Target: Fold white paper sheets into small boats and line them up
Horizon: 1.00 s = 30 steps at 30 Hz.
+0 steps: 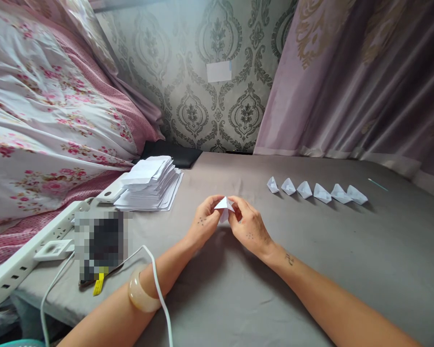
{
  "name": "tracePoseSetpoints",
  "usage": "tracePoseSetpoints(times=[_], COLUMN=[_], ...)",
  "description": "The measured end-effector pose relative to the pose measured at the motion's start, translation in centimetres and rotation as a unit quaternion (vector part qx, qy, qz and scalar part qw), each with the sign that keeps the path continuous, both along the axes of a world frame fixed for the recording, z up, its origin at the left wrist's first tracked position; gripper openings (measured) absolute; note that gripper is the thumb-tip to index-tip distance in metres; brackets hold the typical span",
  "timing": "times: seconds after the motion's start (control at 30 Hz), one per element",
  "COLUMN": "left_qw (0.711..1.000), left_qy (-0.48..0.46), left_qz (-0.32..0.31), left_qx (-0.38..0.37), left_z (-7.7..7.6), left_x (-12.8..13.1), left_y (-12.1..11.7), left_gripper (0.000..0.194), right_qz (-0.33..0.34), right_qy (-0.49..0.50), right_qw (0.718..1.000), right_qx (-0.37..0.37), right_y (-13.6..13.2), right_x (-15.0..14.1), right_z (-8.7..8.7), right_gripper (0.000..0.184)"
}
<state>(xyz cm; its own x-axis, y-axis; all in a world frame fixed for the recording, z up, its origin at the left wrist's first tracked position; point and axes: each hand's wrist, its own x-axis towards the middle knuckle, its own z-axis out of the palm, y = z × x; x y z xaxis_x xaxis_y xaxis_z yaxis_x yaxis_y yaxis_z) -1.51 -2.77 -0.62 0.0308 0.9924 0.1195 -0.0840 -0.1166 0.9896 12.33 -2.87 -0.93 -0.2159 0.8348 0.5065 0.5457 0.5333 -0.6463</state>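
A small folded white paper (224, 204) with a pointed top is held between both hands above the grey cloth. My left hand (207, 218) pinches its left side, thumb in front. On its right side my right hand (249, 222) grips it with fingers curled. Parts of the paper are covered by the fingers. To the right, several folded paper boats (304, 190) stand in a slanting row on the cloth. A stack of white paper sheets (150, 185) lies to the left, beyond my left hand.
A white power strip (32, 250) with a plugged-in charger (54, 250) runs along the left edge. Near it lies a blurred-out dark device (106, 243). A white cable (155, 274) crosses my left forearm. A thin stick (378, 184) lies at the far right; curtains (311, 96) hang behind.
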Motion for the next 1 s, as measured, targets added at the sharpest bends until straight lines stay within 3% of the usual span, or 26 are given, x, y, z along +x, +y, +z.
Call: tracePoseSetpoints(times=[0.2,0.63,0.73,0.8,0.9,1.0], left_qw=[0.996,0.967,0.965,0.971,0.980,0.986], left_qy=[-0.028,-0.160,-0.172,-0.159,-0.136,-0.115], left_qz=[-0.053,-0.160,-0.134,-0.095,-0.055,-0.048], left_qx=[-0.065,-0.120,-0.143,-0.149,-0.132,-0.107], left_z=[0.4,1.5,1.4,1.2,0.9,0.7], left_x=[-0.2,-1.4,-1.5,-1.4,-1.1,-0.9], left_y=[-0.1,0.3,0.4,0.4,0.4,0.2], left_gripper=[0.028,0.032,0.023,0.026,0.032,0.033], right_qz=[0.000,-0.008,0.010,0.030,0.034,0.037], right_qy=[-0.055,-0.198,-0.243,-0.212,-0.026,0.161], right_qw=[0.998,0.977,0.963,0.972,0.999,0.972], right_qx=[0.028,0.084,0.113,0.099,0.001,-0.167], right_y=[0.0,0.3,0.2,0.3,0.8,1.2], right_x=[0.3,1.5,1.6,1.7,1.5,1.3], right_z=[0.2,0.4,0.4,0.4,0.5,0.9], right_gripper=[0.044,0.049,0.053,0.054,0.046,0.028])
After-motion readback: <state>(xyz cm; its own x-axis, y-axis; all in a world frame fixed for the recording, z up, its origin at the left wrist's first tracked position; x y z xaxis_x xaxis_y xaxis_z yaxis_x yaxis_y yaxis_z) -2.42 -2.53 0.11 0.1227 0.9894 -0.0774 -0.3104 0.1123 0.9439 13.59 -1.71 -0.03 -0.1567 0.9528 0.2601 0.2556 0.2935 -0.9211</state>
